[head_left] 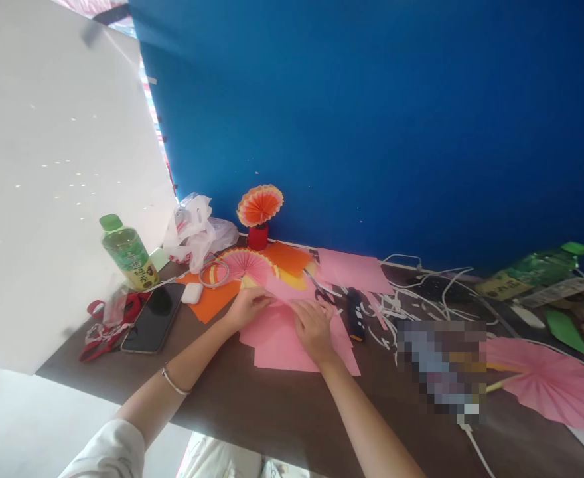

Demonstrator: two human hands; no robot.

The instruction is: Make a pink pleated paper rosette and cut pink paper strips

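Note:
My left hand (pixel 248 309) and my right hand (pixel 313 324) come together over the middle of the dark table. Between their fingertips they pinch the edge of a pink paper sheet (pixel 283 290). More pink sheets (pixel 277 355) lie stacked unevenly beneath my hands. Just beyond my left hand rests a pleated pink paper fan (pixel 245 263) with a yellow-orange edge. Orange paper (pixel 207 302) lies to the left of it. Right of my right hand is a dark handheld tool (pixel 355 315) with an orange end. How the held sheet is folded is partly hidden by my fingers.
At left are a green-capped bottle (pixel 130 252), a phone (pixel 153 317) and a white earphone case (pixel 192 293). An orange paper rosette (pixel 261 204) stands at the back beside a plastic bag (pixel 197 229). Tangled white cables (pixel 396 299) and a large pink fan (pixel 561 382) lie at right.

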